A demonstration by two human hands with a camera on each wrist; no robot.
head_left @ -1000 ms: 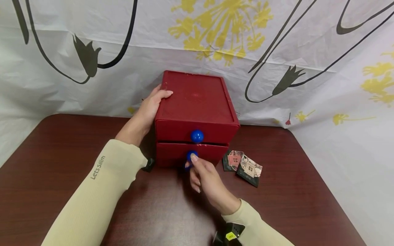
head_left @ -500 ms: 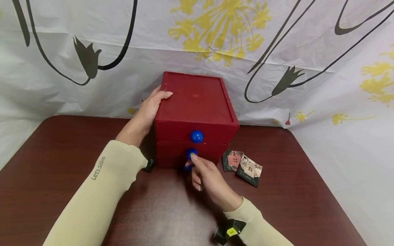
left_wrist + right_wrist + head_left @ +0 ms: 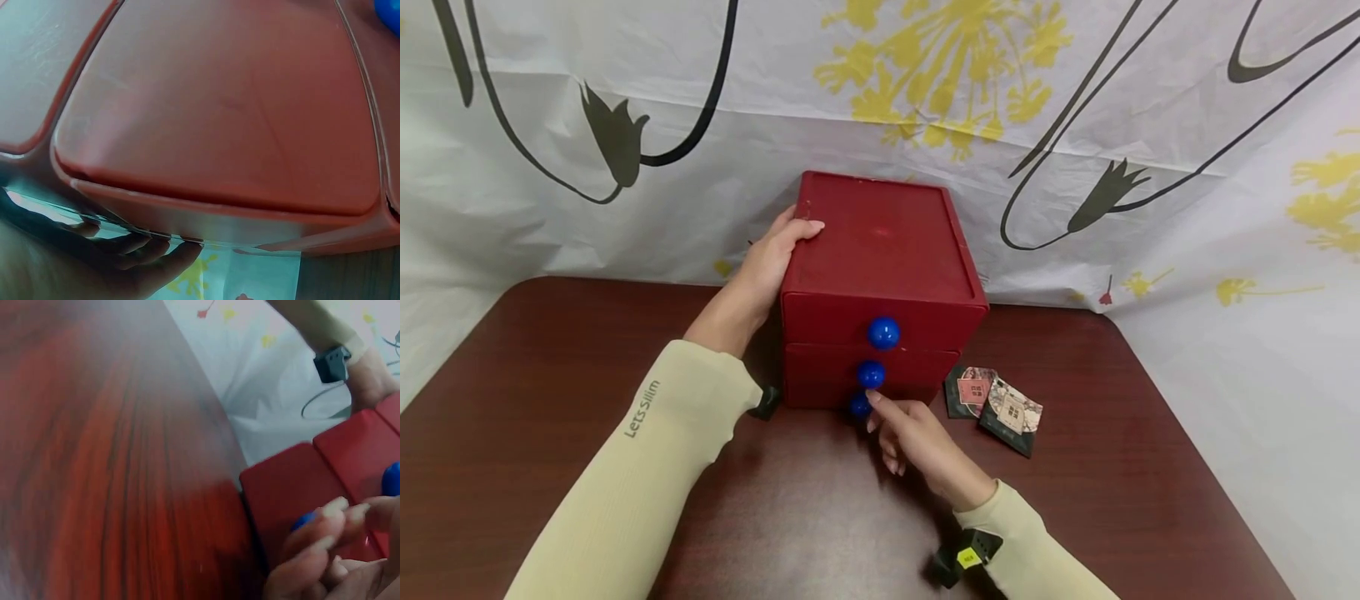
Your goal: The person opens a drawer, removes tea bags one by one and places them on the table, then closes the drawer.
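A red drawer box (image 3: 880,237) with three blue knobs down its front stands at the back of the table. My left hand (image 3: 771,250) grips its upper left edge, thumb on top and fingers along the side. In the left wrist view those fingers (image 3: 169,265) lie against the red panel. The top knob (image 3: 883,333) and middle knob (image 3: 871,374) are uncovered, and the drawer fronts sit flush. My right hand (image 3: 925,446), loosely curled, has its fingertips right at the lowest knob (image 3: 860,406). In the right wrist view the fingers partly hide that knob (image 3: 305,520).
Two small printed square packets, one pale-topped packet (image 3: 1011,414) overlapping a pink-labelled packet (image 3: 970,392), lie right of the box on the dark wooden table (image 3: 790,508). A white patterned cloth (image 3: 700,208) hangs close behind.
The gap above the middle drawer has closed as it went in. My right hand has left the middle knob and dropped to the lowest one. My left hand stays in place.
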